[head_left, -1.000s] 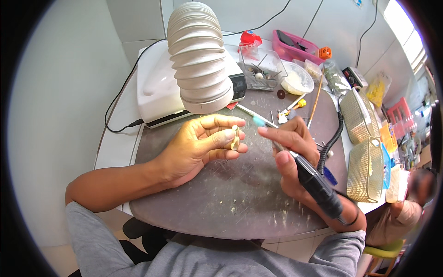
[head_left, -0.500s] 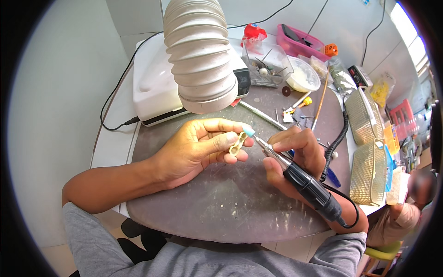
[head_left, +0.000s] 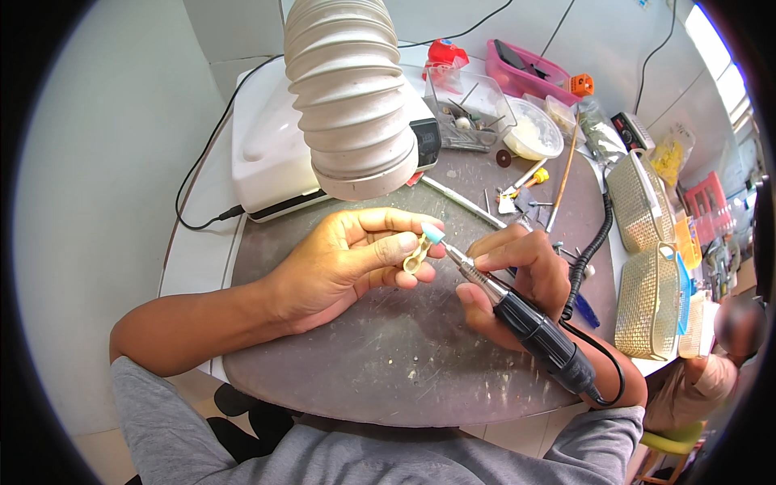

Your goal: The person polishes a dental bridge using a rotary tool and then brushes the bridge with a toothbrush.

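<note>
Between thumb and fingers, my left hand (head_left: 356,250) pinches a small cream-coloured dental bridge piece (head_left: 415,257), its hollow sides showing. My right hand (head_left: 521,271) grips a black and silver rotary handpiece (head_left: 529,319) much like a pen. At the handpiece's tip sits a pale blue cone-shaped polishing bit (head_left: 433,234), which meets the upper end of the cream piece close to my left fingertips. A cord leaves the handpiece's back end and loops over my right forearm. Both hands are held above the brown worktop (head_left: 356,364).
A ribbed white suction hose (head_left: 352,97) hangs over the worktop beside a white machine (head_left: 271,145). Farther right are a clear bin of tools (head_left: 469,113), a white tub (head_left: 533,133), a pink basket (head_left: 525,73) and woven baskets (head_left: 647,311). Another person (head_left: 695,380) sits at far right.
The blue bit has shifted slightly left and down across the cream piece, and the handpiece has moved a little left with my right hand. My left hand stays almost still.
</note>
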`<state>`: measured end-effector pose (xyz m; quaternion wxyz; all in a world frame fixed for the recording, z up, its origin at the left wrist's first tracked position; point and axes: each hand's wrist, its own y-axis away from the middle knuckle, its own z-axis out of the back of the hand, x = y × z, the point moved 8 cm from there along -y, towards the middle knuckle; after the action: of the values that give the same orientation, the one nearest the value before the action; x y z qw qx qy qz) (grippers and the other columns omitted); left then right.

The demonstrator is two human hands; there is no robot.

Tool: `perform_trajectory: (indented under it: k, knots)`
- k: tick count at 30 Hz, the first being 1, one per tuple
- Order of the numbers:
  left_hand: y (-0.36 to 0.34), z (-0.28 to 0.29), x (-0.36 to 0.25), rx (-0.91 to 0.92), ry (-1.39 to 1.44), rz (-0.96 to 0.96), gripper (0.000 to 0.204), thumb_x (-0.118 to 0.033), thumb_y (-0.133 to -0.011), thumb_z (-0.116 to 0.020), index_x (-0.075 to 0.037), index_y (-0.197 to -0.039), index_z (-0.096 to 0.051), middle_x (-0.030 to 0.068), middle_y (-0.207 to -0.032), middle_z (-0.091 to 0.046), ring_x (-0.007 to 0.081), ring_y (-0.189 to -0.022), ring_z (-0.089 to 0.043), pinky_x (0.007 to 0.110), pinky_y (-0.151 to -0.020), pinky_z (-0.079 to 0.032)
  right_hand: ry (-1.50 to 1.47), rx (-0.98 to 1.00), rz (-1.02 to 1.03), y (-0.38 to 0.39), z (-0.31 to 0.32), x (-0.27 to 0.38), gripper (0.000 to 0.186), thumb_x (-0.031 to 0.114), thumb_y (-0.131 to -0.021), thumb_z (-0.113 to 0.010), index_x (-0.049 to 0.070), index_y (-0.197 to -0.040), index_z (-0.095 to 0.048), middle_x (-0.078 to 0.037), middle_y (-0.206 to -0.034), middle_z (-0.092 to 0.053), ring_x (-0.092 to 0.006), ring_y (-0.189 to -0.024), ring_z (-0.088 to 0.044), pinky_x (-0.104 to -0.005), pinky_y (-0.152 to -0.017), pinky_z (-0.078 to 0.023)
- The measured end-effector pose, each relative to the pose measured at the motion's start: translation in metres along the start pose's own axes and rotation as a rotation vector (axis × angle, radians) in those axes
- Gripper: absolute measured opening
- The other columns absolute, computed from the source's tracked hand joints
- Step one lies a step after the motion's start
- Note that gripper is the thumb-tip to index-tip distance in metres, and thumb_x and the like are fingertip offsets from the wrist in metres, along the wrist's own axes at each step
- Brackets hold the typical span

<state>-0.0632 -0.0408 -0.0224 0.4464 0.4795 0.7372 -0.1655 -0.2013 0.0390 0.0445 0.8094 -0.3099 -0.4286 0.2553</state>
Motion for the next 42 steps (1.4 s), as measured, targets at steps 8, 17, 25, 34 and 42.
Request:
perform_trajectory:
  k: [8,17,25,34,42]
  knots:
    - [-0.001,-0.003,-0.007,-0.016,0.017,-0.049,0.041,-0.015,-0.102,-0.059,0.001,-0.138,-0.048,0.0109,-0.117,-0.062,0.0165,-0.106,-0.065,0.026,-0.092,-0.055,-0.008,-0.052,-0.109,0.007,0.008,-0.009,0.032,0.002,-0.069,-0.079,-0.001,-0.092,-0.057,-0.013,-0.077,-0.066,-0.0192,-0.063,-0.065,-0.0280,-0.060,-0.051]
    - [0.001,0.000,-0.006,-0.045,-0.027,-0.106,0.030,-0.008,-0.099,-0.061,-0.002,-0.127,-0.055,0.0096,-0.117,-0.062,0.0176,-0.109,-0.064,0.031,-0.096,-0.055,-0.083,0.005,-0.086,0.005,0.002,-0.003,0.025,0.005,-0.072,-0.076,-0.002,-0.088,-0.057,-0.013,-0.075,-0.066,-0.0199,-0.062,-0.065,-0.0278,-0.058,-0.050]
    - [0.005,-0.002,-0.007,-0.097,-0.228,-0.183,0.022,-0.007,-0.095,-0.067,-0.006,-0.115,-0.057,0.0034,-0.105,-0.059,0.0133,-0.097,-0.063,0.027,-0.083,-0.053,-0.399,-0.268,-0.672,0.011,0.023,-0.034,0.022,0.020,-0.091,-0.069,0.007,-0.085,-0.053,-0.005,-0.077,-0.065,-0.0057,-0.064,-0.057,-0.0226,-0.056,-0.043]
    - [0.005,-0.006,-0.006,-0.094,-0.302,-0.184,0.024,-0.008,-0.094,-0.069,-0.001,-0.116,-0.061,0.0043,-0.101,-0.062,0.0111,-0.091,-0.065,0.025,-0.081,-0.056,-0.624,-0.428,-1.061,0.038,0.117,-0.043,0.018,0.025,-0.092,-0.064,0.008,-0.089,-0.059,0.004,-0.070,-0.047,-0.0035,-0.052,-0.040,-0.0232,-0.042,-0.028]
    - [0.006,-0.006,-0.007,-0.115,-0.283,-0.256,0.022,-0.010,-0.095,-0.068,0.002,-0.112,-0.063,0.0061,-0.099,-0.066,0.0115,-0.089,-0.067,0.027,-0.082,-0.058,0.714,-0.095,-1.064,0.057,0.169,-0.046,0.042,0.032,-0.083,-0.072,-0.003,-0.105,-0.070,-0.007,-0.066,-0.062,-0.0142,-0.058,-0.060,-0.0321,-0.053,-0.047]
